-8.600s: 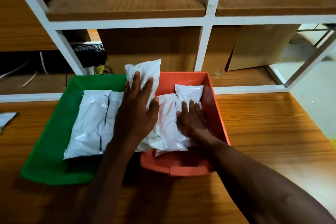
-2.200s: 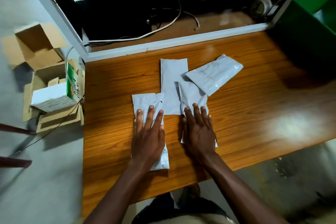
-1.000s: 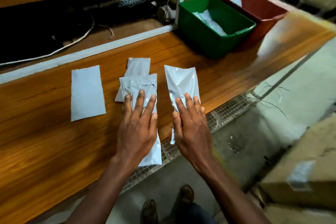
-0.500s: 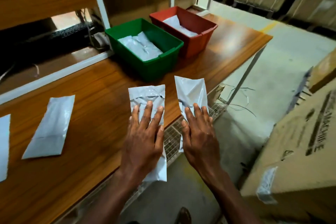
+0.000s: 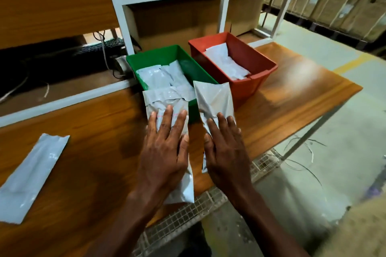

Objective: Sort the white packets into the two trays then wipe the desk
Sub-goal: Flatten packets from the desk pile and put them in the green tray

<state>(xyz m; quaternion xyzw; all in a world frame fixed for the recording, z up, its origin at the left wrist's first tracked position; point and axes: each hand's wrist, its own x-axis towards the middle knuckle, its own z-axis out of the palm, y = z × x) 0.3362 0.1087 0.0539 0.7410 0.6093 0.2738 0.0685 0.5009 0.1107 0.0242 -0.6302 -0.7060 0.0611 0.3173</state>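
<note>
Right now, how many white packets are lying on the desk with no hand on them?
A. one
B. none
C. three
A: only one packet lies alone at the left of the desk; the left hand and right hand each carry another toward the trays.

Dim, warm light; glare on desk [image 5: 296,89]; blurred, bowed edges.
</note>
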